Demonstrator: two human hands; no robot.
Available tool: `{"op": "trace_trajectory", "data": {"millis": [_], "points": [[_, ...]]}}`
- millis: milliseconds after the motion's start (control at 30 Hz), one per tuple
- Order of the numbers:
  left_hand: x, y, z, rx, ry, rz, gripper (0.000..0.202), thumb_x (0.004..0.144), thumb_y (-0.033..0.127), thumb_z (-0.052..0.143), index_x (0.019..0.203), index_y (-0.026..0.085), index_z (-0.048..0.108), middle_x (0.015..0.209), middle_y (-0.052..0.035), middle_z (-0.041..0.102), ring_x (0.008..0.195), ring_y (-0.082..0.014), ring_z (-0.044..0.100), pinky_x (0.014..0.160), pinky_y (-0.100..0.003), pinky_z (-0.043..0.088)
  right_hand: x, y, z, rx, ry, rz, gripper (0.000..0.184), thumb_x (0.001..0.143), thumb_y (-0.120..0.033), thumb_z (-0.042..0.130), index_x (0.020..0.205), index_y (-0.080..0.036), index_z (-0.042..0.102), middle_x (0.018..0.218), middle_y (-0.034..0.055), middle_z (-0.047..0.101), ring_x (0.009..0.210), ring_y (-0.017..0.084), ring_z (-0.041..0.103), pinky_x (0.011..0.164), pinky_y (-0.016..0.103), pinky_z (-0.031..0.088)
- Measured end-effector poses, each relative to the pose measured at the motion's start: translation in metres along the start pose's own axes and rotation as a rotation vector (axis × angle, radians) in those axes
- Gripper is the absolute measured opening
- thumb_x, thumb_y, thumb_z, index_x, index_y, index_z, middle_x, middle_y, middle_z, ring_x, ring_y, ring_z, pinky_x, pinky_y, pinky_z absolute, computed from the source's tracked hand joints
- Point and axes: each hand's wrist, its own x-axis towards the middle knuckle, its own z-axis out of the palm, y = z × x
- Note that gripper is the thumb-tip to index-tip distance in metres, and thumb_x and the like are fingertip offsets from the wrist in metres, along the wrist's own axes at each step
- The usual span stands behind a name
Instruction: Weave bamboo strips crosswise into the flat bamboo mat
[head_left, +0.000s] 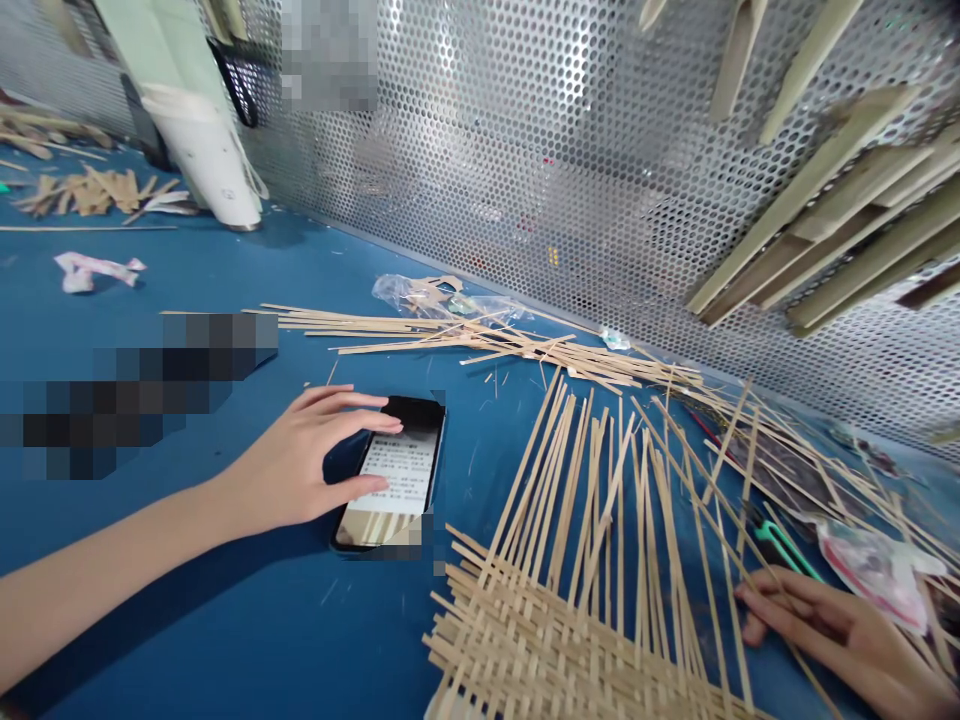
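My left hand [311, 455] reaches over a smartphone [401, 470] that lies on the blue table, its lit screen showing lines of text. The fingers are spread, with the tips over the screen; whether they touch the glass I cannot tell. At the lower right my right hand [832, 625] is closed, thumb and fingers pinched around a thin bamboo strip [712, 500]. Beside it lies a partly woven bamboo mat [555, 645], cut off by the bottom edge. Its long unwoven strips [592, 490] fan out away from me.
Loose bamboo strips [420, 328] lie across the table behind the phone. A green-and-black cutter [784, 545] and a plastic wrapper [874, 570] are near my right hand. A perforated metal screen [480, 150] borders the table. At the far left stands a white-and-green tube-like object [202, 150].
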Motion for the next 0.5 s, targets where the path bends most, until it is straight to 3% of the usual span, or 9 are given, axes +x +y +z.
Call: {"op": "trace_trajectory", "data": {"millis": [133,267,500], "points": [[-0.0009,0.0034,-0.0065,-0.103,0.027,-0.035,0.029,0.098,0.044,0.043,0.12,0.035,0.061,0.129,0.0033,0.064,0.129,-0.0218,0.048,0.109,-0.043,0.034,-0.0006,0.003,-0.0002,-0.002,0.015,0.002,0.045,0.067,-0.067,0.072,0.077,-0.023,0.071,0.061,0.0031,0.072,0.067,0.023,0.068,0.073,0.026,0.054],[0.0003,0.004,-0.0105,-0.172,-0.008,0.033,0.033,0.102,0.029,0.034,0.112,0.034,0.065,0.118,0.0081,0.07,0.126,-0.0136,0.052,0.112,-0.035,0.028,-0.0012,0.0029,-0.001,-0.014,0.016,-0.002,0.033,0.071,-0.055,0.07,0.078,-0.023,0.069,0.061,0.0013,0.072,0.066,0.021,0.068,0.074,0.024,0.053],[0.0011,0.0005,-0.0065,-0.122,-0.027,-0.032,0.035,0.102,0.032,0.032,0.118,0.032,0.063,0.127,0.0063,0.066,0.131,-0.0148,0.047,0.115,-0.037,0.022,-0.0023,0.0007,-0.0012,-0.021,0.008,-0.005,0.03,0.072,-0.051,0.068,0.079,-0.023,0.069,0.062,0.0009,0.072,0.067,0.021,0.069,0.072,0.025,0.053]]}}
